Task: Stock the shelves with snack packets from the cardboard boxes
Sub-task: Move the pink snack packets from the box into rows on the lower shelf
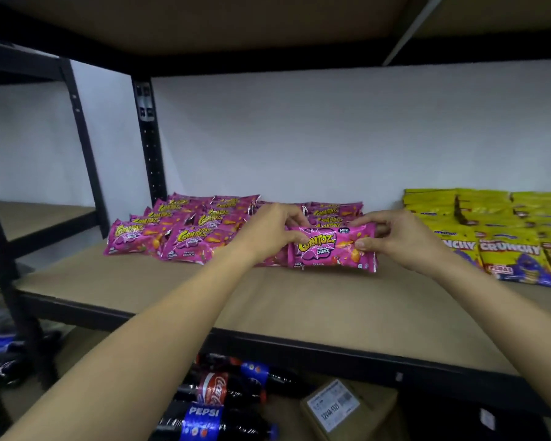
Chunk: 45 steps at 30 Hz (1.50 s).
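Pink snack packet (331,246) — pinched at its left end by left hand (268,232), right end by right hand (395,237) — fingers curled round both edges, on shelf (268,300).

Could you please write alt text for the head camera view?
Both hands, left hand and right hand, hold a pink Corntoz packet over a brown shelf, in front of matching pink packets. Yellow Crunchy packets lie to the right; cola bottles lie below.

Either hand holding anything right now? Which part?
Yes. Both hands hold one pink Cornitoz packet by its short ends: left hand pinches the left end, right hand the right end, at the front of its row on the shelf.
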Tool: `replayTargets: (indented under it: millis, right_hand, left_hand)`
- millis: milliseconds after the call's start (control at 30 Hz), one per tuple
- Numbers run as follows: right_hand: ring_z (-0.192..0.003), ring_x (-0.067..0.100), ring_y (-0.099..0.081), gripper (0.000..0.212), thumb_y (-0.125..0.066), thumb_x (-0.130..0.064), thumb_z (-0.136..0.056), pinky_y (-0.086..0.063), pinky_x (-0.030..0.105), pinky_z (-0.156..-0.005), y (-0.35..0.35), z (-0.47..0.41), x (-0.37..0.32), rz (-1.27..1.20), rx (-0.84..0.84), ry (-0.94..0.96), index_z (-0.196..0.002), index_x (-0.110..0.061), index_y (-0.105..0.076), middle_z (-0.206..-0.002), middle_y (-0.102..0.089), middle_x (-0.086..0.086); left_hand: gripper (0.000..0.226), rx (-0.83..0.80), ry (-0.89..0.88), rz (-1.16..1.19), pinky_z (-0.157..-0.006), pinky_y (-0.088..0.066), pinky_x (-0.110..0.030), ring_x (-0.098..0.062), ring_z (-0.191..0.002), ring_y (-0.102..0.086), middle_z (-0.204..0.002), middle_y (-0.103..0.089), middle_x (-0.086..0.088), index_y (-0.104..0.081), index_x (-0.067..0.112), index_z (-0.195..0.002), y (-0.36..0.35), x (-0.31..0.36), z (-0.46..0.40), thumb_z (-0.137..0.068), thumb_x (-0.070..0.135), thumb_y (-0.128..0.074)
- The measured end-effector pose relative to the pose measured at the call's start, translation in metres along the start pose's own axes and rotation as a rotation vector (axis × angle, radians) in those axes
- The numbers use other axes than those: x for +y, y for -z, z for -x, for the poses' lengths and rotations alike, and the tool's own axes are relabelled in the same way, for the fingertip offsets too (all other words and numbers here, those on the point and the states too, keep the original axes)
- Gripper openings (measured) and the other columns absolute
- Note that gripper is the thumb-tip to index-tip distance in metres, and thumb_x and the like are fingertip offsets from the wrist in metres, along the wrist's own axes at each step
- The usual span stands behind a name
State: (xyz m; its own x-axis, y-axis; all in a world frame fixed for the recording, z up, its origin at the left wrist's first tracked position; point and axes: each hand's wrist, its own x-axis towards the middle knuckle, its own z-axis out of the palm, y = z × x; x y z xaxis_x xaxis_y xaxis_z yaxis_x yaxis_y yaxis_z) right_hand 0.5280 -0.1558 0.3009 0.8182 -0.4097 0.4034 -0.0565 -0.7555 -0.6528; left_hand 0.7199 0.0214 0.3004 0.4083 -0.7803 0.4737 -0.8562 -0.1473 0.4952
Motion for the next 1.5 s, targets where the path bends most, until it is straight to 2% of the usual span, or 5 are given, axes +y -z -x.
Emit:
replayTargets:
  millis: [200, 367, 600, 933, 1500]
  right_hand:
    - [-0.061, 0.013, -0.063, 0.033, -0.078, -0.004, -0.082, -0.050, 0.023, -0.064, 0.002, 0.007, 0.036, -0.078, 0.073, -0.083, -0.106, -0.027, -0.074, -0.063, -0.063, 0.003]
    - [-0.073, 0.027, -0.069, 0.034, -0.082, -0.007, -0.077, -0.057, 0.037, -0.076, -0.002, 0.001, 0.045, 0.009, 0.168, -0.062, -0.102, -0.028, -0.071, -0.096, -0.073, 0.000]
    - [-0.064, 0.007, -0.062, 0.029, -0.081, -0.010, -0.079, -0.042, 0.006, -0.058, -0.009, -0.002, 0.048, 0.128, 0.237, -0.007, -0.102, -0.022, -0.068, -0.089, -0.069, -0.009]
    - [-0.124, 0.012, -0.035, 0.054, -0.081, -0.046, -0.073, -0.023, 0.033, -0.092, -0.023, 0.009, 0.038, 0.581, 0.142, 0.311, -0.123, -0.039, -0.063, -0.130, -0.051, -0.013]
    - [-0.120, 0.012, -0.041, 0.051, -0.077, -0.041, -0.078, -0.021, 0.030, -0.092, -0.030, 0.010, 0.036, 0.639, 0.139, 0.295, -0.125, -0.038, -0.060, -0.121, -0.053, -0.013]
  left_hand:
    - [0.019, -0.032, -0.021, 0.008, -0.081, -0.051, -0.029, -0.009, -0.093, -0.065, -0.095, -0.072, 0.003, -0.069, 0.026, -0.095, -0.027, 0.001, -0.016, -0.080, 0.022, -0.081]
    - [0.024, 0.031, -0.097, -0.075, -0.086, -0.049, -0.036, -0.013, -0.096, -0.057, -0.096, -0.067, 0.012, -0.067, 0.032, -0.103, -0.040, -0.004, -0.015, -0.082, 0.033, -0.079]
    - [0.066, 0.108, -0.342, -0.367, -0.099, -0.034, -0.033, -0.013, -0.117, -0.043, -0.125, -0.050, 0.011, -0.055, 0.036, -0.129, -0.050, -0.006, 0.004, -0.072, 0.063, -0.074]
    - [0.063, 0.132, -0.349, -0.433, -0.098, -0.040, -0.037, -0.016, -0.118, -0.043, -0.126, -0.050, 0.008, -0.053, 0.035, -0.133, -0.056, -0.011, 0.008, -0.077, 0.056, -0.073]
    - [0.085, 0.084, -0.201, -0.379, -0.105, -0.038, -0.034, -0.017, -0.124, -0.043, -0.129, -0.052, 0.001, -0.044, 0.027, -0.145, -0.032, -0.032, 0.020, -0.071, 0.029, -0.085]
